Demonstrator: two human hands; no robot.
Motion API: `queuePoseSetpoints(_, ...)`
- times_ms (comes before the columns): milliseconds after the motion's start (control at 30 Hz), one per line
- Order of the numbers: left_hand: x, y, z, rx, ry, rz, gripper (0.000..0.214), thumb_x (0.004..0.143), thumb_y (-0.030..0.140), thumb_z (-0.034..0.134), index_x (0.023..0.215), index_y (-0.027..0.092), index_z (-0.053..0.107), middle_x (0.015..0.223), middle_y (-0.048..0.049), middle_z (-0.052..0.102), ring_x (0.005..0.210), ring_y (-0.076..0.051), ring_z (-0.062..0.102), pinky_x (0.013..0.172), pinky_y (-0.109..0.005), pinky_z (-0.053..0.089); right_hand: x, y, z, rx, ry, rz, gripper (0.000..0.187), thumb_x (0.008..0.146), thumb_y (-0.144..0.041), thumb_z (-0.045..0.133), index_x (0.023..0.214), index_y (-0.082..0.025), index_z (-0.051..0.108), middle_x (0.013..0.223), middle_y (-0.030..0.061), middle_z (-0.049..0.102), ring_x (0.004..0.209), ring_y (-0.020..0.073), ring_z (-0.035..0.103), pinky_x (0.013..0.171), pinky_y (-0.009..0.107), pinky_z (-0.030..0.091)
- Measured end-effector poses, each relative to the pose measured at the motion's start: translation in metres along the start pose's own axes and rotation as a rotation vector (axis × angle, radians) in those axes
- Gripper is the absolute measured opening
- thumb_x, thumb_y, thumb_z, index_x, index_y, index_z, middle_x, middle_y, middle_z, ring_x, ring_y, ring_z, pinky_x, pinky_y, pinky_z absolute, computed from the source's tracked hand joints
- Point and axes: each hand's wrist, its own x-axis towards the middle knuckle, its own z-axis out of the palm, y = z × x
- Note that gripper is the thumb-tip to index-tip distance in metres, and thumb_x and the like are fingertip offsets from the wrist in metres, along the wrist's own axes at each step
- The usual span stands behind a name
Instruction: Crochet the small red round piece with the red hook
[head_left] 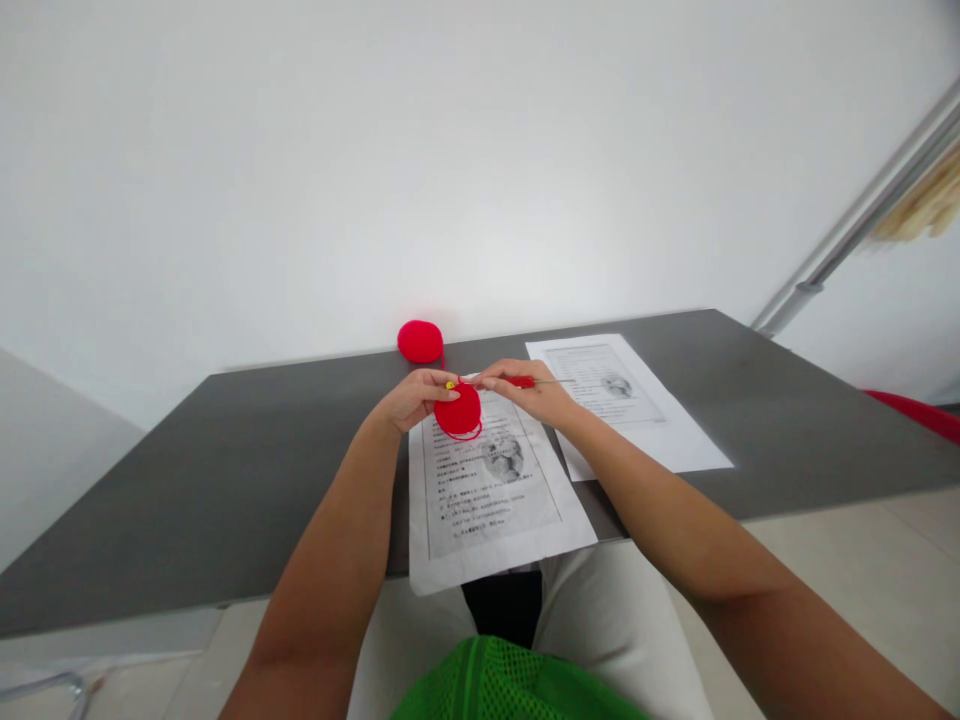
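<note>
My left hand (420,396) pinches a round red crochet piece (459,410) at its upper edge. A small yellow stitch marker (450,385) shows beside my left fingertips, and a loop of red yarn hangs below the piece. In my right hand (529,388) is a crochet hook (521,382) with a red grip, its thin metal end sticking out to the right. The hook's other end is at the top of the crochet piece, where my fingertips nearly meet and hide detail. Behind my left hand lies a red yarn ball (420,342), its strand running toward my hands.
Under my hands a printed sheet (487,520) overhangs the front edge of the dark grey table (300,420). A second printed sheet (645,400) lies to the right. A white wall (480,170) stands behind, with a metal pole (847,250) at the right.
</note>
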Motion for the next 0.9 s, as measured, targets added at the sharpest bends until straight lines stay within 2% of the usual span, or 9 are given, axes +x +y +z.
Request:
queuePoseSetpoints(200, 0.002, -0.002, 0.004, -0.036, 0.039, 0.049, 0.029, 0.053, 0.019, 0.079, 0.081, 0.012, 0.074, 0.074, -0.0069, 0.072, 0.064, -0.014, 0.063, 0.067, -0.027, 0.046, 0.0, 0.002, 0.001, 0.075, 0.029, 0.018, 0.022, 0.085, -0.036, 0.059, 0.091, -0.019, 0.072, 0.088, 0.0042, 0.071, 0.084, 0.0153, 0.066, 0.08, 0.031, 0.052)
queuePoseSetpoints(367, 0.005, -0.004, 0.009, -0.046, 0.118, 0.099, 0.027, 0.051, 0.02, 0.081, 0.076, 0.013, 0.074, 0.068, -0.0042, 0.07, 0.059, -0.012, 0.06, 0.061, -0.024, 0.044, 0.001, 0.002, 0.0, 0.052, 0.04, -0.002, 0.022, 0.086, -0.035, 0.058, 0.092, -0.019, 0.072, 0.089, 0.0047, 0.071, 0.085, 0.0155, 0.065, 0.081, 0.031, 0.052)
queuePoseSetpoints(467, 0.004, -0.001, 0.009, -0.027, 0.133, 0.081, 0.03, 0.049, 0.021, 0.082, 0.076, 0.013, 0.074, 0.065, -0.0036, 0.069, 0.056, -0.011, 0.057, 0.057, -0.024, 0.043, 0.001, 0.001, 0.0, 0.019, 0.049, -0.019, 0.02, 0.086, -0.033, 0.059, 0.092, -0.02, 0.072, 0.091, 0.0047, 0.072, 0.086, 0.0161, 0.066, 0.081, 0.032, 0.052)
queuePoseSetpoints(700, -0.002, 0.003, -0.003, 0.075, 0.027, -0.023, 0.026, 0.05, 0.023, 0.082, 0.072, 0.013, 0.073, 0.058, -0.0022, 0.066, 0.049, -0.008, 0.052, 0.049, -0.021, 0.036, 0.0, -0.003, 0.0, -0.022, -0.036, -0.056, 0.017, 0.086, -0.028, 0.059, 0.093, -0.02, 0.072, 0.094, 0.0049, 0.073, 0.089, 0.0163, 0.067, 0.084, 0.032, 0.052)
queuePoseSetpoints(900, -0.004, 0.001, -0.013, 0.152, -0.071, -0.086, 0.02, 0.056, 0.024, 0.081, 0.069, 0.012, 0.071, 0.063, -0.0037, 0.067, 0.054, -0.009, 0.054, 0.053, -0.02, 0.038, -0.001, -0.002, 0.001, 0.026, -0.085, -0.019, 0.017, 0.085, -0.029, 0.061, 0.092, -0.018, 0.073, 0.091, 0.0047, 0.073, 0.086, 0.0156, 0.067, 0.081, 0.031, 0.053)
